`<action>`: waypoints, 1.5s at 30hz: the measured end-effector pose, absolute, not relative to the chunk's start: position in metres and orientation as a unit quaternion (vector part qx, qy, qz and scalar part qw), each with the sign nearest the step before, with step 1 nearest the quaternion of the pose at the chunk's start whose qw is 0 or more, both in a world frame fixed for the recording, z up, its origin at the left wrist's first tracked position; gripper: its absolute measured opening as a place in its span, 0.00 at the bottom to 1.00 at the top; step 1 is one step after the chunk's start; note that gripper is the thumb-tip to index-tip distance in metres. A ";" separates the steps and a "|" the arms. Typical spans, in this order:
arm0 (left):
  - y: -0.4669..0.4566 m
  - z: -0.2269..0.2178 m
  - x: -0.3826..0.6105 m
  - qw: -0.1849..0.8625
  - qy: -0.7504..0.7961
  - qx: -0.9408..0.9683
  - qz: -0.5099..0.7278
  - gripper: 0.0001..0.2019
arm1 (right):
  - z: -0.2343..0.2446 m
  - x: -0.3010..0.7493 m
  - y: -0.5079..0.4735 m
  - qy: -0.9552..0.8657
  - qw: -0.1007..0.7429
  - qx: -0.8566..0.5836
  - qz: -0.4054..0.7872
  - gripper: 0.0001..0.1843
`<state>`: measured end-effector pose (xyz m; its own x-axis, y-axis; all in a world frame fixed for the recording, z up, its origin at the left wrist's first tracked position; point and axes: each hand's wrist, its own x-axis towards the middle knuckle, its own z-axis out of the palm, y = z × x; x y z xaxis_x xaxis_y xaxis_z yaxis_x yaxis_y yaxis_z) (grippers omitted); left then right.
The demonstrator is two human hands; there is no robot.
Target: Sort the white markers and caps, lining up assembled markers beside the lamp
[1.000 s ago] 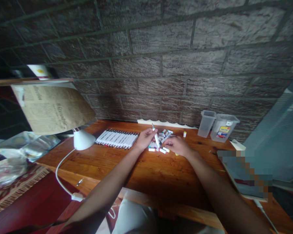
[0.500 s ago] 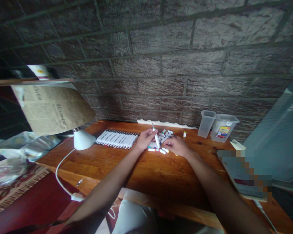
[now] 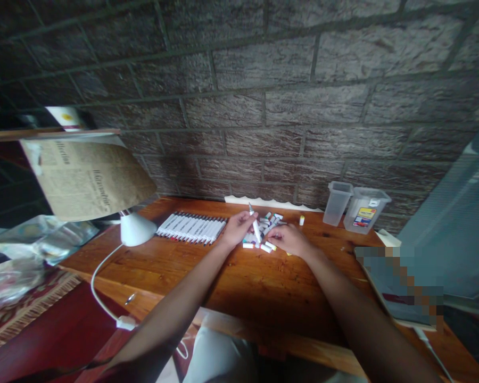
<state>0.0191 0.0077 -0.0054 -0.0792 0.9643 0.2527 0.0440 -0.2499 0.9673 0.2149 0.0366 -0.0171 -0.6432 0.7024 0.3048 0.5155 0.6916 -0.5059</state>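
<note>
White marker [image 3: 257, 232], just below the frame's centre, tilted, and the left hand [image 3: 237, 229] has it clamped between thumb and fingers! To its right, the right hand [image 3: 289, 239] curls its fingers beside the loose caps [image 3: 265, 248]; whether they pinch anything, I can't tell.

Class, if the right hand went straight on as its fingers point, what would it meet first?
Probably the lower end of the held marker, though depth is unclear: the loose caps beneath might come first.
</note>
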 end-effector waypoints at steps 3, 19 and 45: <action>0.008 -0.005 0.019 0.400 0.461 0.549 0.571 0.21 | -0.019 0.214 0.037 -0.885 0.244 -0.348 0.191 0.08; 0.011 -0.010 0.016 0.389 0.466 0.563 0.561 0.19 | -0.018 0.214 0.035 -0.889 0.231 -0.352 0.177 0.08; 0.011 -0.012 0.016 0.384 0.481 0.581 0.534 0.21 | -0.015 0.204 0.025 -0.897 0.228 -0.349 0.146 0.09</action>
<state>0.0165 0.0111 -0.0118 -0.0317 0.9675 0.2508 0.1487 -0.2436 0.9584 0.2043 0.0252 -0.0145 -0.6530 0.6920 0.3077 0.5593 0.7146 -0.4202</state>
